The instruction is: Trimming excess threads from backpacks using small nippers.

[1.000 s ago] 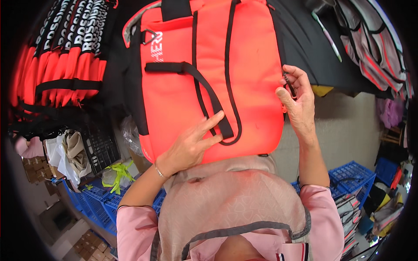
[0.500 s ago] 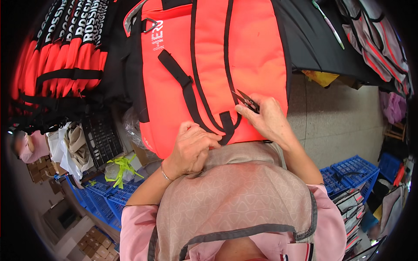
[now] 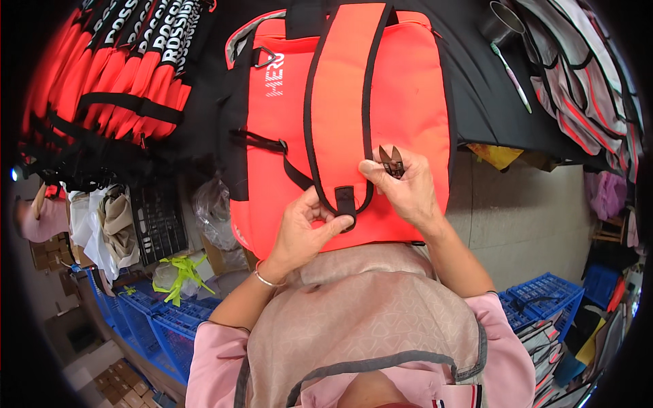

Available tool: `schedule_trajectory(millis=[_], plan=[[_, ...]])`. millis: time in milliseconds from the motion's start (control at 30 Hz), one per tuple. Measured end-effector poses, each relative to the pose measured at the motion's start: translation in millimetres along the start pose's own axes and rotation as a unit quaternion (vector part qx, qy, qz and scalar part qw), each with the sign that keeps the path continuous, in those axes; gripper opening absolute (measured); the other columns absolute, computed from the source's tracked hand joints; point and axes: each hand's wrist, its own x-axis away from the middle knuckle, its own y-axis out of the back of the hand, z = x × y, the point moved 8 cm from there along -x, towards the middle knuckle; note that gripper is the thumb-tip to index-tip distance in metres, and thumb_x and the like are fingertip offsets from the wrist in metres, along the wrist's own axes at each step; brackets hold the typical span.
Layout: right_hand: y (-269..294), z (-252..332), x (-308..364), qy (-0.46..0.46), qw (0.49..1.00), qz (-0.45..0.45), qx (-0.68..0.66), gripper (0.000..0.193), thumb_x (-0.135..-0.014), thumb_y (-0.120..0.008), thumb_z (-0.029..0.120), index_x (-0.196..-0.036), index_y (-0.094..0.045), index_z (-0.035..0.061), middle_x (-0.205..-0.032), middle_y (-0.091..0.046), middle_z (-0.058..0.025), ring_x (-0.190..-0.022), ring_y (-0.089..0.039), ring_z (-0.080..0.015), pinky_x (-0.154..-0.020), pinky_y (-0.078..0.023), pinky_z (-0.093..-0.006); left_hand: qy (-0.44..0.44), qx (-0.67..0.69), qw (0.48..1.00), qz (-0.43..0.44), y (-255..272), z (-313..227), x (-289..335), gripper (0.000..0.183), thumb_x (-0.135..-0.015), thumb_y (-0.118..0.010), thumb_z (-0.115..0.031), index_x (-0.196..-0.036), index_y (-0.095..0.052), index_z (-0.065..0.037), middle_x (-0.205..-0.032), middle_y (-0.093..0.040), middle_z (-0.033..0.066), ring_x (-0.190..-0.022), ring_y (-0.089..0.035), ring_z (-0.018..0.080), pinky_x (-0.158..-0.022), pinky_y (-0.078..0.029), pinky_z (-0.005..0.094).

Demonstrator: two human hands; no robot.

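A bright red-orange backpack (image 3: 408, 81) with black side panels lies in front of me. Its wide shoulder strap (image 3: 343, 102), edged in black, runs down the middle to a black webbing end. My left hand (image 3: 306, 228) pinches that black webbing loop (image 3: 347, 217) at the strap's lower end. My right hand (image 3: 408, 187) is closed round small dark thread snips (image 3: 392, 162), blades pointing away from me, with the thumb near the strap's right edge. A thin black strap (image 3: 258, 141) with a buckle stretches left from beneath the shoulder strap.
Red and black straps (image 3: 129, 88) are stacked at the far left. On the black cloth at the far right are a metal cup (image 3: 502, 27), a toothbrush (image 3: 511, 78) and grey fabric pieces (image 3: 578, 88). Blue crates (image 3: 544, 299) stand on both sides below.
The shoulder strap now lies flatter and straighter, and the buckled strap has swung to the left. My left hand's grip has shifted to the webbing end; the snips now point more directly away.
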Motion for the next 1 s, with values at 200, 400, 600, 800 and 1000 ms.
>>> schedule_trajectory(millis=[200,400,600,800,1000], plan=[[21,37,-37,0.081,0.987,-0.111,0.08,0.03,-0.085,-0.077,0.018,-0.071,-0.056,0.0008,-0.064,-0.044,0.0063,-0.061,-0.038,-0.0042,-0.053,-0.034,-0.0237,-0.222,-0.2,0.952,-0.075,-11,-46,0,0.031,-0.066,-0.083,-0.004,-0.095,-0.074,-0.007,-0.139,-0.045,0.0196,-0.11,-0.054,0.0233,-0.096,-0.046,0.0383],[11,-30,-64,-0.02,0.995,-0.046,0.082,0.034,-0.083,-0.079,0.024,-0.071,-0.056,0.0008,-0.062,-0.045,0.0025,-0.059,-0.037,-0.0059,-0.052,-0.035,-0.0287,-0.499,-0.426,0.755,0.007,-30,-64,-13,0.011,-0.067,-0.07,-0.001,-0.069,-0.061,-0.008,-0.122,-0.065,0.0071,-0.11,-0.062,0.0231,-0.12,-0.02,0.048],[26,-7,-25,-0.029,0.974,-0.036,0.222,0.033,-0.085,-0.075,0.029,-0.091,-0.065,-0.002,-0.072,-0.06,-0.0128,-0.064,-0.056,-0.0215,-0.062,-0.046,-0.0365,-0.473,-0.429,0.768,0.052,-23,-32,-21,0.01,-0.074,-0.064,0.0,-0.067,-0.06,-0.006,-0.103,-0.071,0.002,-0.099,-0.068,0.0188,-0.114,-0.035,0.0494],[37,22,28,0.152,0.933,-0.042,0.324,0.031,-0.083,-0.076,0.023,-0.104,-0.068,0.0024,-0.085,-0.066,-0.0113,-0.076,-0.061,-0.0285,-0.067,-0.05,-0.0374,-0.465,-0.424,0.776,0.041,-28,-29,-27,0.01,-0.075,-0.065,0.001,-0.067,-0.062,-0.004,-0.101,-0.071,0.0044,-0.097,-0.069,0.021,-0.099,-0.05,0.0462],[29,26,50,0.248,0.847,-0.072,0.464,0.032,-0.074,-0.081,0.024,-0.099,-0.069,0.007,-0.082,-0.064,-0.0028,-0.069,-0.057,-0.0201,-0.06,-0.046,-0.0327,-0.467,-0.431,0.771,0.037,-29,-29,-28,0.011,-0.077,-0.065,-0.001,-0.067,-0.062,-0.004,-0.1,-0.071,0.0049,-0.096,-0.069,0.0213,-0.094,-0.051,0.0428]])
